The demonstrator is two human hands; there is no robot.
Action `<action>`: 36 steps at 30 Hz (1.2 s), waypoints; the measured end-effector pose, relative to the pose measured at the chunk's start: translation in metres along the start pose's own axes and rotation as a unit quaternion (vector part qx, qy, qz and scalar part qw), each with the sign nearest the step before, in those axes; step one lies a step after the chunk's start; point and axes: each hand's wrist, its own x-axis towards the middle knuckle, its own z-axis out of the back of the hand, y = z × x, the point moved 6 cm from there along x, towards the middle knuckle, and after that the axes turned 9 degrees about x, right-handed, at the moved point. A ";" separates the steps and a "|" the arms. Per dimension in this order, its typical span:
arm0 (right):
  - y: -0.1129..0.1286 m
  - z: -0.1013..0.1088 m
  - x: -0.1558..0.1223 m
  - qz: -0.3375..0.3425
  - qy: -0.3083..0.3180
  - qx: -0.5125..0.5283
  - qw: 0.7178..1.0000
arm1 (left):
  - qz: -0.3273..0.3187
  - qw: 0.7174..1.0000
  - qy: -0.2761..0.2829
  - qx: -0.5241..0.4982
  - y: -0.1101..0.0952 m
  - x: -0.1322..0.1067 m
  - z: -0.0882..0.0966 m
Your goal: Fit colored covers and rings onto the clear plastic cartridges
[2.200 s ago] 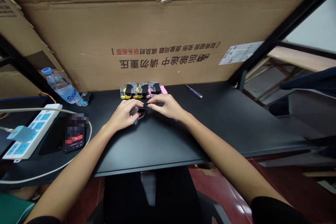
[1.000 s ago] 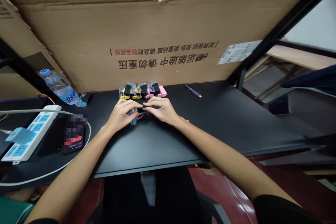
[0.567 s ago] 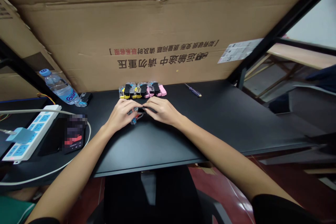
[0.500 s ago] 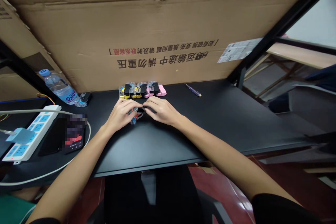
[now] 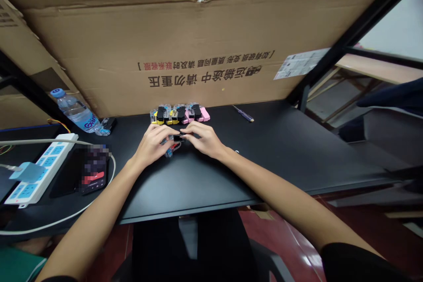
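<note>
My left hand (image 5: 152,142) and my right hand (image 5: 204,138) meet over a small ink cartridge (image 5: 173,143) with clear, blue and black parts, lying on the black desk (image 5: 271,145). Both hands have curled fingers pinching it, the left on its clear and blue side, the right on its black end. Just behind my hands, against the cardboard, stands a row of similar cartridges (image 5: 179,113) with yellow and pink bases and black tops.
A big cardboard box (image 5: 185,39) walls off the back of the desk. A small screwdriver (image 5: 243,114) lies at the right of the row. At the left are a water bottle (image 5: 76,112), a black clip (image 5: 109,123), a phone (image 5: 93,171) and a white power strip (image 5: 38,168) with cable.
Both hands have kept hold of the cartridge and shifted slightly away from me, toward the row. The fingers have closed tighter around it.
</note>
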 end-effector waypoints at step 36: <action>0.004 -0.002 0.003 0.006 0.029 -0.073 0.997 | 0.003 1.000 -0.009 -0.001 0.001 0.000 0.001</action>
